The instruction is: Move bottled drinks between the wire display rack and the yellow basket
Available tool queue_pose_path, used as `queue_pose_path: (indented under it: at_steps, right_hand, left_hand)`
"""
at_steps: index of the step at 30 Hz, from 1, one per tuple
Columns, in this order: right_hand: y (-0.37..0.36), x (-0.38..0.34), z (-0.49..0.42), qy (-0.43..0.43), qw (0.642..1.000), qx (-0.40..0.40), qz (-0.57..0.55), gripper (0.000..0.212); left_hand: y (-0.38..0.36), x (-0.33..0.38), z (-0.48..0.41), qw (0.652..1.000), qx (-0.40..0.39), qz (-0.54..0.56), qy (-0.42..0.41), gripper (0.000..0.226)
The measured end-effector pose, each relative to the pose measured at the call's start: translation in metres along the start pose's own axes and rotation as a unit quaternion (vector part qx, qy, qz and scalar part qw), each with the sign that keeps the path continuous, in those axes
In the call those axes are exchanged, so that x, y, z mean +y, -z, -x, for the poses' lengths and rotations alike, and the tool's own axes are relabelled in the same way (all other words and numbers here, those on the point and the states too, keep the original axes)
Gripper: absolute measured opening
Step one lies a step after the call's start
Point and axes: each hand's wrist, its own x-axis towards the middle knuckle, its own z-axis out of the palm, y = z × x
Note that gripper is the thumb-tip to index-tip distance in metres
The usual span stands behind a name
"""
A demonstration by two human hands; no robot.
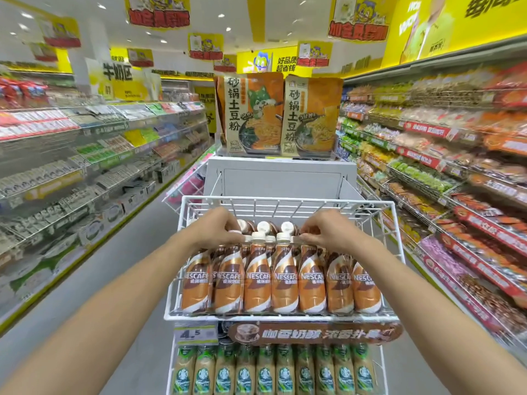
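Note:
A white wire display rack point(285, 200) stands in the aisle right in front of me. Its top shelf holds several brown Nescafe coffee bottles point(257, 280) with white caps, upright in rows. My left hand point(212, 228) rests on the caps at the left end of the front row, fingers curled around a bottle top. My right hand point(328, 228) grips bottle caps at the right end of the row. No yellow basket is in view.
A lower shelf holds green-labelled coffee bottles point(265, 372) under a price tag point(196, 334). Two large noodle packs point(278, 115) sit on a white box behind the rack. Stocked shelves line the left side point(85, 155) and the right side point(456, 172) of the aisle.

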Motion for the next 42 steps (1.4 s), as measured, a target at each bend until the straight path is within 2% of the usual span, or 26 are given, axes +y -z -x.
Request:
queue_pose_path:
  at_steps: [4, 6, 14, 22, 26, 31, 37, 42]
  right_hand:
    - [-0.003, 0.000, 0.002, -0.004, 0.999, 0.019, -0.036, 0.025]
    - [-0.003, -0.001, 0.001, -0.019, 0.998, 0.020, -0.052, 0.025]
    - [-0.008, -0.002, -0.002, -0.060, 0.996, 0.020, -0.070, 0.024]
    - [-0.015, -0.005, -0.004, -0.076, 0.996, 0.036, -0.039, 0.021]
    - [-0.017, -0.005, -0.002, -0.069, 0.996, 0.045, -0.033, 0.019]
    - [-0.018, -0.008, -0.002, -0.061, 0.997, 0.043, -0.006, 0.025]
    - [-0.024, -0.029, -0.011, -0.022, 0.999, 0.025, -0.006, 0.042]
    - [-0.025, -0.029, -0.017, -0.021, 0.999, 0.023, -0.018, 0.031]
  left_hand:
    - [0.002, 0.003, -0.002, 1.000, -0.002, 0.010, 0.008, 0.032]
    - [0.003, 0.005, -0.003, 1.000, -0.005, 0.008, 0.009, 0.028]
    - [0.002, 0.013, -0.003, 0.999, 0.029, -0.016, 0.026, 0.026]
    - [-0.005, 0.014, 0.001, 0.997, 0.070, -0.034, 0.024, 0.030]
    - [-0.001, 0.008, 0.006, 0.996, 0.073, -0.042, 0.004, 0.046]
    - [0.019, 0.004, 0.020, 0.992, 0.084, -0.093, -0.026, 0.029]
    - [0.034, -0.017, 0.027, 0.980, 0.089, -0.179, 0.002, 0.030]
    - [0.027, -0.035, 0.022, 0.986, 0.053, -0.153, 0.047, 0.019]
